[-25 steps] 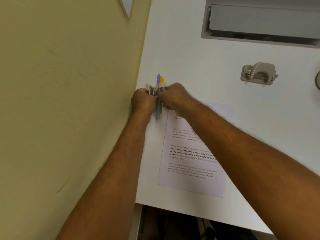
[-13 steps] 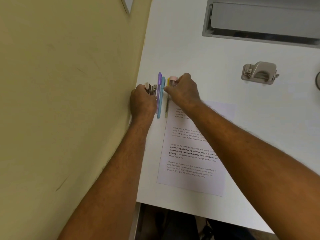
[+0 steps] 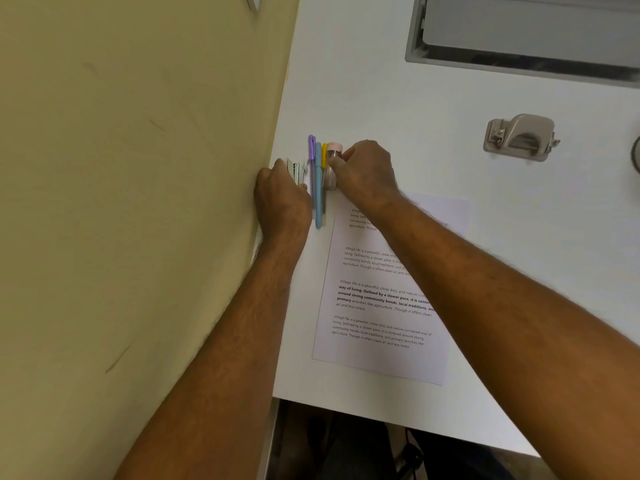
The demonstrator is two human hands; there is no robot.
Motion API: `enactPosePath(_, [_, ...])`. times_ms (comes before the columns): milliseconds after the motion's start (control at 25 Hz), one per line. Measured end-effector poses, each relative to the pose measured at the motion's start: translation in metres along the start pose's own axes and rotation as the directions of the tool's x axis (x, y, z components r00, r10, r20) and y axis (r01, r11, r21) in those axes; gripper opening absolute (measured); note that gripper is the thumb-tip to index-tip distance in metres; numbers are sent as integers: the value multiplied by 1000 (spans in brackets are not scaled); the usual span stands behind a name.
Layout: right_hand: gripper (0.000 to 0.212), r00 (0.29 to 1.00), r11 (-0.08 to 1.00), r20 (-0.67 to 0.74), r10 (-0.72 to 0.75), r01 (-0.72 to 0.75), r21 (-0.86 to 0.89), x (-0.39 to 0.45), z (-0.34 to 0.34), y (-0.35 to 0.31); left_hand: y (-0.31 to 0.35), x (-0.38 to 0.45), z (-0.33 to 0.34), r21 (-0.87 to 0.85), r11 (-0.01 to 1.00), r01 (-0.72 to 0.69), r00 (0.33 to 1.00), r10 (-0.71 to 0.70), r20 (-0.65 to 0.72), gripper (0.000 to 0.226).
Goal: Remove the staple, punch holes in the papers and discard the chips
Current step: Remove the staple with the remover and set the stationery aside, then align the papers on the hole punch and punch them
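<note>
Printed papers [image 3: 381,306] lie on the white desk [image 3: 415,116] in front of me, their top part under my right forearm. A grey hole punch [image 3: 521,137] stands at the right, away from both hands. My left hand [image 3: 282,199] is closed around a small metal-and-white tool, probably the staple remover [image 3: 297,171], at the desk's left edge by the wall. My right hand [image 3: 363,171] pinches a small pink-capped tube [image 3: 333,164] lying beside the pens. The staple itself cannot be seen.
Purple [image 3: 311,150], blue [image 3: 318,188] and yellow [image 3: 324,157] pens lie side by side between my hands. A yellow wall [image 3: 138,202] borders the desk on the left. A grey recessed tray [image 3: 519,32] sits at the back right. A dark round object [image 3: 636,154] shows at the right edge.
My right hand has drawn away from my left and set the pink-capped tube down to the right of the pens. The pens now lie separated in a row. My left hand stays put.
</note>
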State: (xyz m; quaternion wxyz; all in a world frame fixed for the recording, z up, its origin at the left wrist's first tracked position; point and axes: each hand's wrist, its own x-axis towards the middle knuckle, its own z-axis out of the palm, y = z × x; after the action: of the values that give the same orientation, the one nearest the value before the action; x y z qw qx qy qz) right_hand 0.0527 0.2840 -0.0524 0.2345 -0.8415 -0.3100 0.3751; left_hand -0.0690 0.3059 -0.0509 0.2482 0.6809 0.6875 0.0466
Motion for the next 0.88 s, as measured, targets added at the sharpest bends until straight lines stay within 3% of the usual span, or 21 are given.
enactPosePath(240, [33,999,998,-32,8,-6,58,-3,-1,3,-3,-4,2,-26,999,-24,999,24,-28,43])
enactPosePath(400, [34,999,995,-51,10,-5,98,-7,-7,10,-4,-28,4,5,992,-125,987,125,-98,56])
enactPosePath(520, [18,990,989,-132,-38,57,140,-21,-28,32,0,-70,12,45,979,-200,970,204,-131,59])
enactPosePath(680, [4,959,986,-264,-99,131,104,-53,-70,86,-1,-146,38,12,961,-276,961,276,-25,61])
enactPosePath(880, [32,965,998,-253,-63,64,-4,-71,-95,143,-12,-200,81,139,923,-358,929,338,149,82])
